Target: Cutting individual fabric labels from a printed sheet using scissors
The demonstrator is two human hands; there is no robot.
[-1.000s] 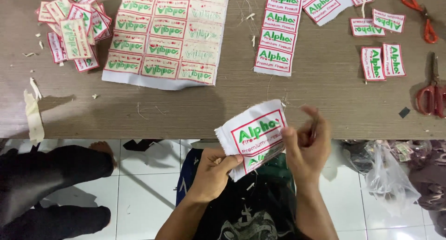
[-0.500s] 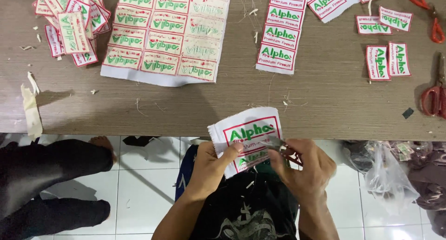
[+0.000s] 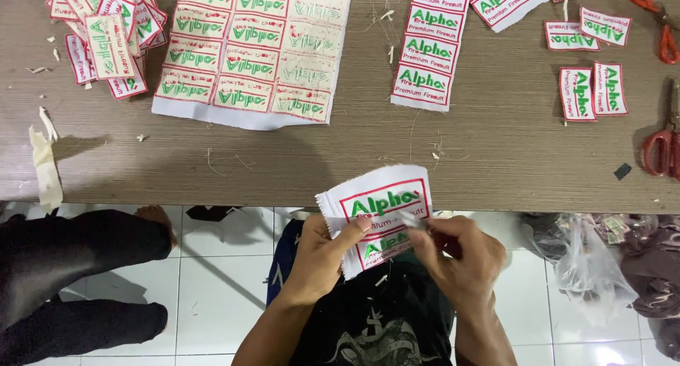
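Patches are piling up well up and to the left of our left hand (image 3: 327, 247), where a heap of cut labels (image 3: 106, 33) is lying loose on the wooden table (image 3: 496, 146); a large uncut sheet (image 3: 251, 51), reverse side up, is resting straight ahead of that hand. Our left hand is pinching the lower left edge of a white fabric strip (image 3: 379, 206) carrying two red-bordered patches, thumb on top, holding it just off the table's near edge above our lap. Our right hand (image 3: 460, 256) is closing around small scissors (image 3: 414, 223) whose blades are meeting the strip between the two patches; the grip is tight, though the handles are mostly hidden. Beyond our right hand a trimmed column of patches (image 3: 428, 47) is waiting, and further right single patches (image 3: 593, 89) are lying near red-handled scissors (image 3: 662, 146). We are judging the work as partly done: one heap is cut, while the sheet, the column and this strip are awaiting separation.
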